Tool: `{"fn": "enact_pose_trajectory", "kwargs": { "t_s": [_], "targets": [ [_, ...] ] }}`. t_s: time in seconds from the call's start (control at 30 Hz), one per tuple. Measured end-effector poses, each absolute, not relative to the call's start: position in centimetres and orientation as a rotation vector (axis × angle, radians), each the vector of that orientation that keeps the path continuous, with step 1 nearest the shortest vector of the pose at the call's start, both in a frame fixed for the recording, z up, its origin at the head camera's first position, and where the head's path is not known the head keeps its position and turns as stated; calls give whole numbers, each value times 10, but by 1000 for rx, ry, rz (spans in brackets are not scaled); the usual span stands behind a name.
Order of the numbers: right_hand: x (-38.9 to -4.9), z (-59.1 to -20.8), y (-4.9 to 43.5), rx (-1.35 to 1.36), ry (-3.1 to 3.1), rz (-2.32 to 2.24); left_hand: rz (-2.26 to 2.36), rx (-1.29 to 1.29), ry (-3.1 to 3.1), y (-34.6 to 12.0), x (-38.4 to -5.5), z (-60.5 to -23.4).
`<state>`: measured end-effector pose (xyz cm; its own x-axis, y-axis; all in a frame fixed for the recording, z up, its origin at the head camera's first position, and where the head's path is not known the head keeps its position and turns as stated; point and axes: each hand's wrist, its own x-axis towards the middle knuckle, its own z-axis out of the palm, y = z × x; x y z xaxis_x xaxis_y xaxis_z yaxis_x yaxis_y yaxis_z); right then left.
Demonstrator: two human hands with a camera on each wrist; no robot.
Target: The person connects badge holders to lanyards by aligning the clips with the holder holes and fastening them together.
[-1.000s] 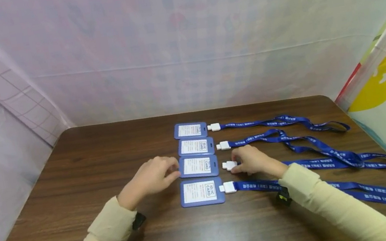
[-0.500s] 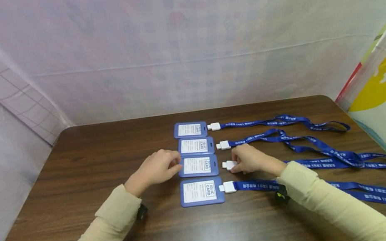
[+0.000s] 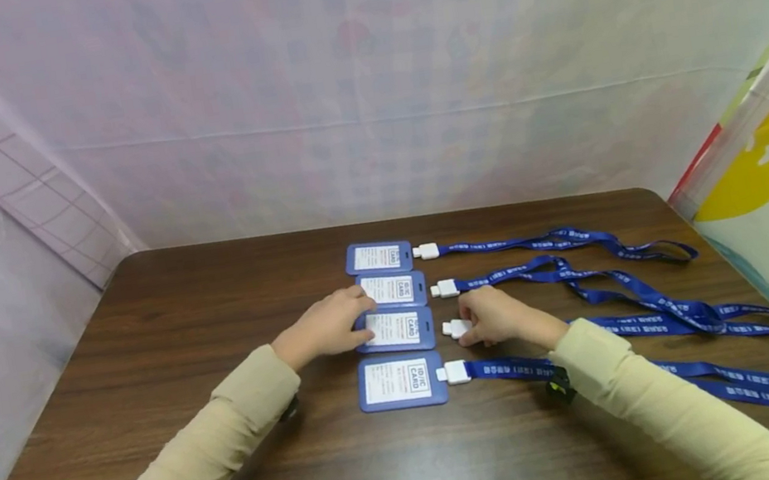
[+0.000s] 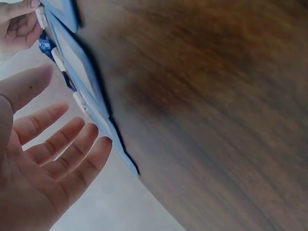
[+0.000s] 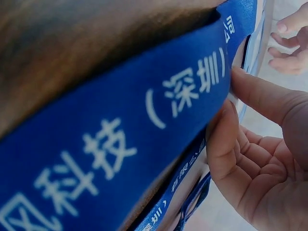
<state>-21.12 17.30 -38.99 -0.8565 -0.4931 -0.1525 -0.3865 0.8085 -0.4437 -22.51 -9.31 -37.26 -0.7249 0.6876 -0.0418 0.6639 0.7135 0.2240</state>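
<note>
Several blue ID card holders (image 3: 403,381) with white inserts lie in a column on the table, each with a white lanyard clip to its right. My left hand (image 3: 330,326) hovers at the left edges of the two middle card holders, overlapping them in the head view; its fingers (image 4: 79,149) are loosely spread and hold nothing. My right hand (image 3: 498,317) pinches the white clip (image 3: 456,329) of the lanyard second from the front, between thumb and forefinger. A small gap separates this clip from its card holder (image 3: 410,330). The blue printed strap (image 3: 632,325) runs off to the right beneath my wrist.
Other blue lanyards (image 3: 755,384) stretch rightward across the brown wooden table (image 3: 212,292), two of them overlapping near the right edge. The nearest clip (image 3: 455,372) meets its card holder. A pale curtain (image 3: 361,92) hangs behind the table.
My left hand has moved right and slightly away from me, from beside the card holders to over their left edges. My right hand stays at the clip.
</note>
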Motion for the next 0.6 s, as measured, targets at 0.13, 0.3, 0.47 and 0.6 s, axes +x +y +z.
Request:
{"fn": "enact_pose_trajectory", "kwargs": {
  "t_s": [0.13,0.3,0.47,0.6],
  "targets": [
    [-212,-389,172,-678,2725,-584,248,1096,2767,-90,-228,-377],
    [-211,-389,171,-693,2725,-590,185,1076,2722,-89,-228,-380],
    [-210,-389,171,-710,2745,-591,152,1104,2724,-89,-227,-381],
    [-209,-387,171,-725,2756,-592,159,1103,2735,-88,-227,-381]
  ]
}}
